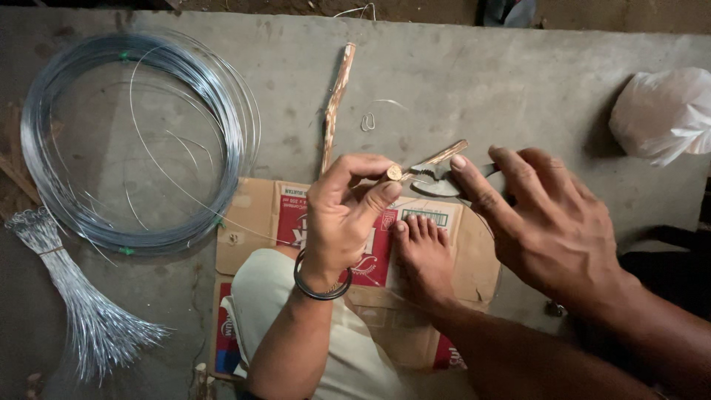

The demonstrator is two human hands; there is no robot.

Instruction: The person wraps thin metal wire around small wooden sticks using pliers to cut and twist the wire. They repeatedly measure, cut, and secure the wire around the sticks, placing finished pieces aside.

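Pliers (437, 176) gripped in right hand (552, 226) — jaws at the end of a short wooden stick (394, 172) pinched in left hand (344, 215). Wire coil (133, 141) lies left of the pliers — on concrete floor (459, 81).

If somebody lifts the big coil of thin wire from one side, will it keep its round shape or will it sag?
The wire coil would probably sag: its strands look thin and only small green ties bind them. Loose strands already spring inward, so it may snag or spread. With so many turns, it is likely heavier than it looks.
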